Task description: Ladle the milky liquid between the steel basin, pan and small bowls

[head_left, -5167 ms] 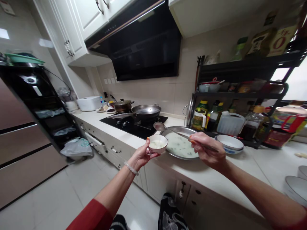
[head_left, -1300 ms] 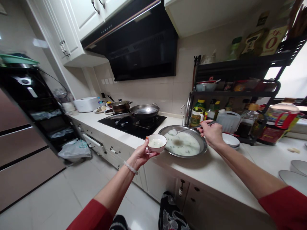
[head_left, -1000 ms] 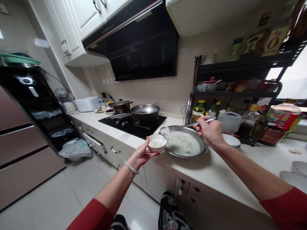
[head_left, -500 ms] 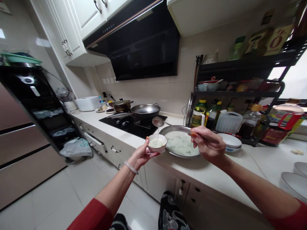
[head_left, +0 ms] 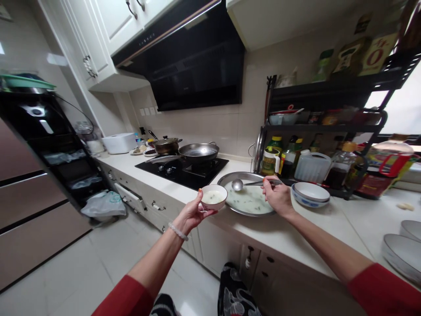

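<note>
My left hand [head_left: 194,213] grips a small bowl [head_left: 214,202] by its side, and pale soup with green bits lies in it. To its right, a wide metal basin [head_left: 221,180] of the same pale soup stands on the counter. My right hand [head_left: 276,195] is closed round the handle of a metal ladle [head_left: 237,184], whose head is over the basin at the soup's surface. Stacked bowls [head_left: 311,194] sit just right of my right hand.
A frying pan [head_left: 199,152] and a lidded pot [head_left: 166,145] rest on the black cooktop [head_left: 177,172]. Behind the basin's right side stands a black rack [head_left: 325,128] with bottles and jars. More bowls [head_left: 403,254] are at the right edge.
The ladle has moved from above the small bowl, where liquid ran from it, right and down to the basin. My right hand went lower with it. The small bowl has hardly moved.
</note>
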{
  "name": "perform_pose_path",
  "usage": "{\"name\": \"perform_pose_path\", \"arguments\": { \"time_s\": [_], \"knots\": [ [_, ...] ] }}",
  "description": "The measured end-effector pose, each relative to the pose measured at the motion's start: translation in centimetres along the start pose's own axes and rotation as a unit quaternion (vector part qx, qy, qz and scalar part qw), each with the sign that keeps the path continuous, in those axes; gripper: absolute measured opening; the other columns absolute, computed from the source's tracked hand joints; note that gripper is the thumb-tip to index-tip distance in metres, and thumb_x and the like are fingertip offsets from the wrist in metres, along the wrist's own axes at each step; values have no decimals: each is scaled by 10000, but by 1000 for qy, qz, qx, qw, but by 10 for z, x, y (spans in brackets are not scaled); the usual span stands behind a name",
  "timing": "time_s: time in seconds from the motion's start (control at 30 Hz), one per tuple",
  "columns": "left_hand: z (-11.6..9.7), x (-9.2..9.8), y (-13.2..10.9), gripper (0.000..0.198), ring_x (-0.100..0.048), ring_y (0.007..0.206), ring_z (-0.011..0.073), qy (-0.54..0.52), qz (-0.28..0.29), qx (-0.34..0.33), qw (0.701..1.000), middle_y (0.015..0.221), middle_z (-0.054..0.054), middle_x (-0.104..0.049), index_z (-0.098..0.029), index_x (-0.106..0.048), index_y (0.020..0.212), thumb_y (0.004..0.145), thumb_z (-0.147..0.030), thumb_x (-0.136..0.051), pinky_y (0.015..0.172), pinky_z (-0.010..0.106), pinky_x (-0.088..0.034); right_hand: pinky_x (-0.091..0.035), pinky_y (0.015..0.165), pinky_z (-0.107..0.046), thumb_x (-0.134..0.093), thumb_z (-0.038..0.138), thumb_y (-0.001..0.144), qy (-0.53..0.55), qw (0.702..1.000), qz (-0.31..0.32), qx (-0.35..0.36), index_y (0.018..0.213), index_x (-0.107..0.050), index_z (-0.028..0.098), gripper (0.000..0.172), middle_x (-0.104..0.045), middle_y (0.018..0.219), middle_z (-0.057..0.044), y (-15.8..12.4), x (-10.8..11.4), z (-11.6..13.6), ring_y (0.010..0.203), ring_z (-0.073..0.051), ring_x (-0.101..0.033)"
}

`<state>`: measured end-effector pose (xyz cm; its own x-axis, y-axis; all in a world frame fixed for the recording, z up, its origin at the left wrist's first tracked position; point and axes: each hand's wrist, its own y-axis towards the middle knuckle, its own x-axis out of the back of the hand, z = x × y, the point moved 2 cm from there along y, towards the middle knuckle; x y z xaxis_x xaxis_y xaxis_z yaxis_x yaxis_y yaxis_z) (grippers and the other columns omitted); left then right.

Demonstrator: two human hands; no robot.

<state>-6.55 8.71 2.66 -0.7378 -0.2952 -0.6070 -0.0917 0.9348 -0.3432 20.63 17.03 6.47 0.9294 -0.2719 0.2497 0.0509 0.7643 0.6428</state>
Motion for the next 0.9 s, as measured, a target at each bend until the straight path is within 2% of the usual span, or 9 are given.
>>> {"name": "perform_pose_path", "arguments": {
  "time_s": [0.13,0.27,0.43,0.57,0.7,0.9],
  "knots": [
    [0,4,2,642,-671,855,293,8,-8,6,1000,1005,209,-634,-100,-456,1288,780,-455,-624,730,449,-579,-439,420,-213,-483,445,833,-53,998,15,17,840,-596,184,285,-576,522,11,-4,-7,-13,411,-129,-559],
    [1,7,4,660,-672,798,250,8,-12,2,1000,932,167,-655,-101,-457,1289,767,-463,-636,758,456,-572,-428,382,-210,-518,450,796,-23,999,21,-39,823,-606,182,284,-579,491,12,-5,-12,-16,398,-140,-564],
    [1,8,3,673,-671,784,230,-3,-11,3,1000,907,151,-663,-108,-458,1290,767,-506,-601,796,476,-558,-406,313,-202,-575,384,748,38,989,-40,-140,762,-585,166,220,-596,472,11,8,-9,-27,333,-124,-527],
    [0,8,3,661,-673,779,235,-1,-12,6,1000,907,155,-662,-102,-462,1285,768,-482,-618,788,470,-561,-395,285,-189,-592,322,727,64,985,-67,-149,754,-583,153,172,-591,452,14,18,-4,-35,329,-123,-529],
    [0,7,2,630,-674,784,256,8,-18,7,1000,899,163,-658,-96,-459,1284,787,-448,-618,725,442,-579,-384,268,-176,-598,272,706,103,979,-81,-158,752,-574,151,131,-588,460,19,23,-2,-34,321,-106,-510],
    [-1,7,2,624,-672,772,234,6,-13,5,1000,932,149,-660,-115,-451,1291,788,-443,-621,746,459,-572,-370,256,-159,-621,239,674,148,969,-86,-175,698,-547,158,112,-568,436,19,28,-1,-18,327,-97,-501]
  ]
}}
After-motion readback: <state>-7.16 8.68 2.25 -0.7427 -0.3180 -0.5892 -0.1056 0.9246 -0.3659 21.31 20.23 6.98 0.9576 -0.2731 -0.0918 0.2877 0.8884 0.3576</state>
